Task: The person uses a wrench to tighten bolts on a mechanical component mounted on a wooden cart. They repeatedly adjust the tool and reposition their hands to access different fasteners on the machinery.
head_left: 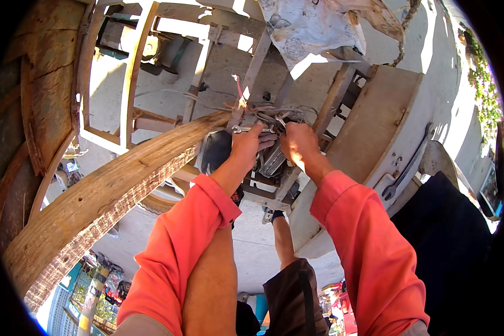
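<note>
My left hand is closed around a metal wrench, whose open jaw sticks out to the left of the thumb. Just right of it, my right hand has its fingers curled together over the wiring. A small shiny metal end shows at its fingertips, too small to name. Both hands are above a grey finned motor set inside a metal frame. Loose wires are bunched right behind the hands, and their ends under my fingers are hidden.
A long wooden beam slants in from the lower left. A large wrench lies along the metal panel at right. Behind stand a metal frame and a patterned cloth. My legs are below.
</note>
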